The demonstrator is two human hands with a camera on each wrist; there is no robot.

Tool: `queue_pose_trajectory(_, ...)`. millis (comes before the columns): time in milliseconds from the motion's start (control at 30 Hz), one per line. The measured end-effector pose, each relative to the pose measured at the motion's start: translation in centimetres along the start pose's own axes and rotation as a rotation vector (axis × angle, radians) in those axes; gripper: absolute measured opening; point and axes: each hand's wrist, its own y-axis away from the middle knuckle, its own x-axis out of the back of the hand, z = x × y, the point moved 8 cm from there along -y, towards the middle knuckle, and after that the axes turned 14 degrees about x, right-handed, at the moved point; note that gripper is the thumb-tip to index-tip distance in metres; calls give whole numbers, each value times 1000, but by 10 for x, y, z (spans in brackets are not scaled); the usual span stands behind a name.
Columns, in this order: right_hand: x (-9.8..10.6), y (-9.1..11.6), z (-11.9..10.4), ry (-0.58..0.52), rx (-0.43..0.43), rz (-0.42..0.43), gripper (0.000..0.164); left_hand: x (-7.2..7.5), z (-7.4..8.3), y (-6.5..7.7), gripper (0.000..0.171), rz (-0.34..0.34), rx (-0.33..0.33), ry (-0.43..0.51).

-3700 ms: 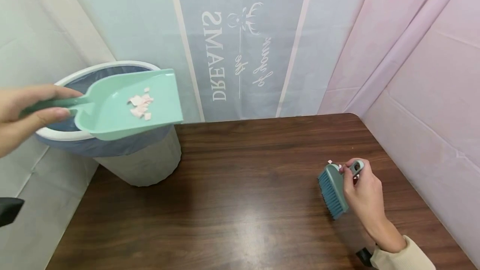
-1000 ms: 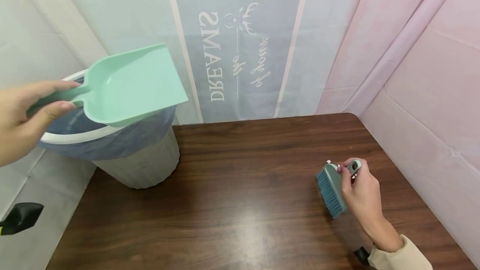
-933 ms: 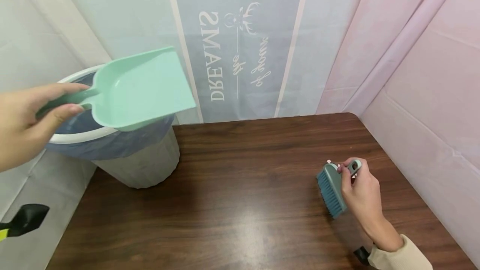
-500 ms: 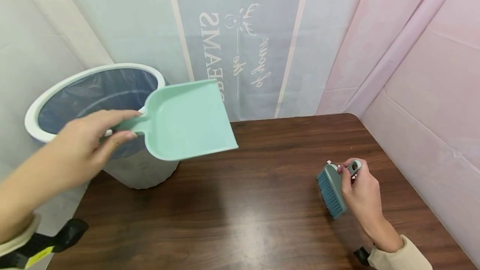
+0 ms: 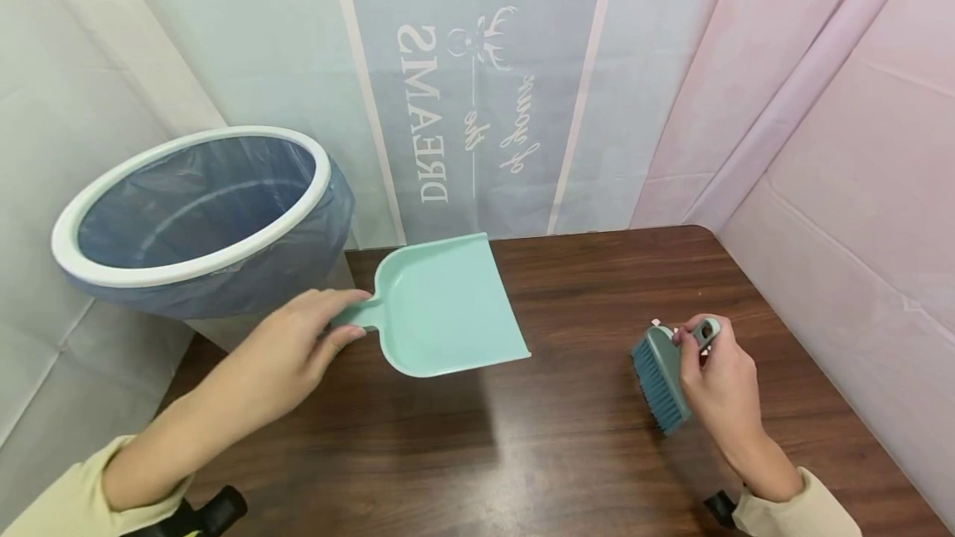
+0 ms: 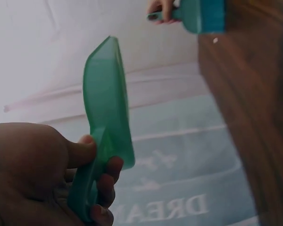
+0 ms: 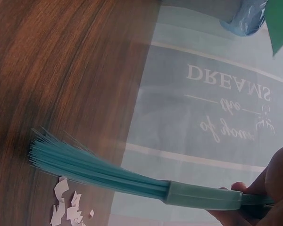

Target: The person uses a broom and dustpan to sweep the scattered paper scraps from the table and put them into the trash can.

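My left hand (image 5: 298, 346) grips the handle of a mint-green dustpan (image 5: 451, 305), held above the table with nothing visible on its pan. In the left wrist view, fingers and thumb wrap round the handle of the dustpan (image 6: 106, 89), seen nearly edge-on. My right hand (image 5: 724, 379) pinches the handle of a green hand brush (image 5: 660, 379) on the table's right side. Its blue bristles (image 7: 85, 165) reach down to the wood. Small pale paper scraps (image 7: 68, 207) lie beside the bristles; in the head view, the brush and hand mostly hide them.
A waste bin with a white rim (image 5: 149, 276) and blue liner stands at the left, its mouth facing up. The dark wooden table (image 5: 567, 421) is bordered by hanging printed cloth (image 5: 485, 106) at the back and pale cloth at both sides.
The dustpan earlier held paper scraps over the bin; those are gone from it. My left hand has since carried it right and down, away from the bin. The right hand has barely moved.
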Motion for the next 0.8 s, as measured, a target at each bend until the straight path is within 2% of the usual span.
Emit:
queue_pose_trajectory(233, -1, 1, 3, 6, -14, -12, 18, -38, -6, 3, 31, -29, 10, 47)
queue_pose_trajectory(567, -2, 1, 4, 3, -14, -10, 17, -94, -18, 12, 31, -132, 55, 118)
queue_pose_trajectory(800, -2, 0, 3, 2, -17, -11, 17, -131, -26, 22, 32, -155, 82, 141)
